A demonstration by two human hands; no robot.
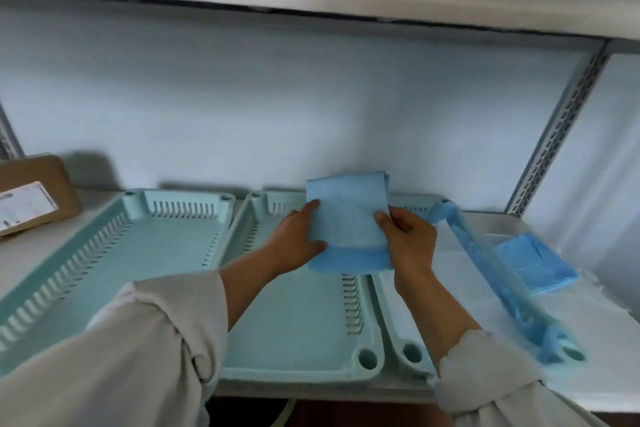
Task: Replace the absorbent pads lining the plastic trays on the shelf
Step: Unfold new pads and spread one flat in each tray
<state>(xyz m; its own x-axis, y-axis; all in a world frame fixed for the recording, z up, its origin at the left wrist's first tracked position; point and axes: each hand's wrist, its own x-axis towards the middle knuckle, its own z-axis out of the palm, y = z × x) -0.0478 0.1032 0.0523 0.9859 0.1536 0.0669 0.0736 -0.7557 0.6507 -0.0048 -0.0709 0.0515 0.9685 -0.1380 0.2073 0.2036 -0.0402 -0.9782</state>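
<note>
Both grips pinch folded blue pad (pixel 347 218) — left hand (pixel 298 242), right hand (pixel 408 239) — above middle tray (pixel 301 333).

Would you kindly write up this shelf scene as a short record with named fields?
left hand: grips the left edge of the folded blue absorbent pad
right hand: grips the pad's right edge
pad position: held above the middle pale green slotted plastic tray
left tray: unlined
right tray: lined, blue pad edge draped over its right rim
spare pads: blue stack, right of the trays
brown cardboard box: far left of the shelf
</note>
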